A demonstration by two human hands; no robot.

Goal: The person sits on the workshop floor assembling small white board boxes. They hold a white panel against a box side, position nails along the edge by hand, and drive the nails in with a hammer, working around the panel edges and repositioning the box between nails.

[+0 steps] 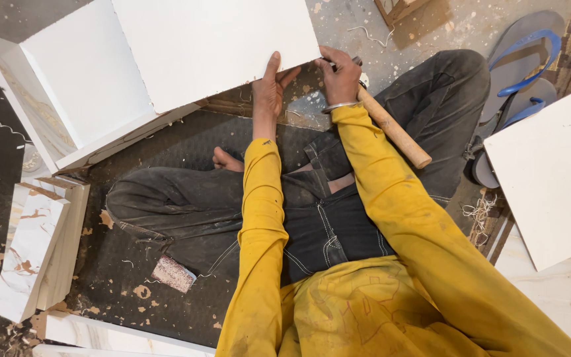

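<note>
I sit cross-legged on the floor in a yellow shirt and dark jeans. My left hand (269, 89) rests flat against the near edge of a large white board (213, 46), fingers stretched. My right hand (340, 76) is closed around a hammer with a wooden handle (394, 129); the handle slants down to the right and the hammer's head is hidden behind the hand by the board's corner. The board belongs to a white box-like assembly (74, 99) at the upper left.
Marbled white strips (31, 254) are stacked at the left, with more along the bottom edge. Another white panel (550, 172) lies at the right. Blue-strapped grey sandals (520, 59) sit at the upper right. A sanding block (173, 273) and sawdust lie by my knee.
</note>
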